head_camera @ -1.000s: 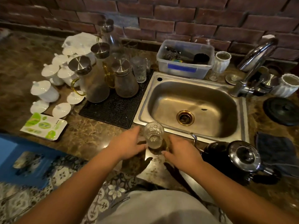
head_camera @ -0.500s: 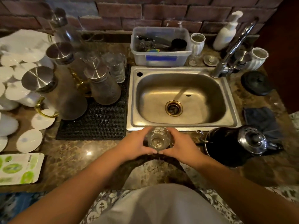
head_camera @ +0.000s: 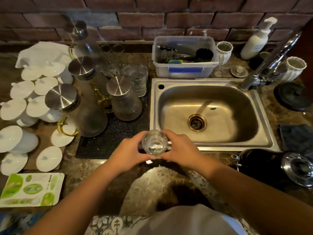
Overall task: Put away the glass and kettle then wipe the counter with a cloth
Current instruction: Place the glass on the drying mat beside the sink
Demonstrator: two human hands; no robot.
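Note:
A clear empty glass [head_camera: 154, 144] is held upright between both hands, over the counter at the sink's front left corner. My left hand [head_camera: 129, 154] wraps its left side and my right hand [head_camera: 182, 150] wraps its right side. The black kettle [head_camera: 264, 164] with a shiny steel lid [head_camera: 299, 168] stands on the counter [head_camera: 147, 187] to the right, just in front of the sink. A dark blue cloth [head_camera: 296, 138] lies folded at the right edge, beyond the kettle.
The steel sink [head_camera: 210, 112] is ahead, its tap [head_camera: 269, 63] at the back right. A black drying mat [head_camera: 115, 133] to the left carries glass carafes [head_camera: 125, 100] and tumblers [head_camera: 138, 78]. White lidded cups [head_camera: 39, 107] crowd the far left. A plastic tub [head_camera: 184, 56] stands behind the sink.
Both hands closed around the glass and carried it up and to the left, from in front of the sink's middle to its front left corner. The view has tilted over the counter.

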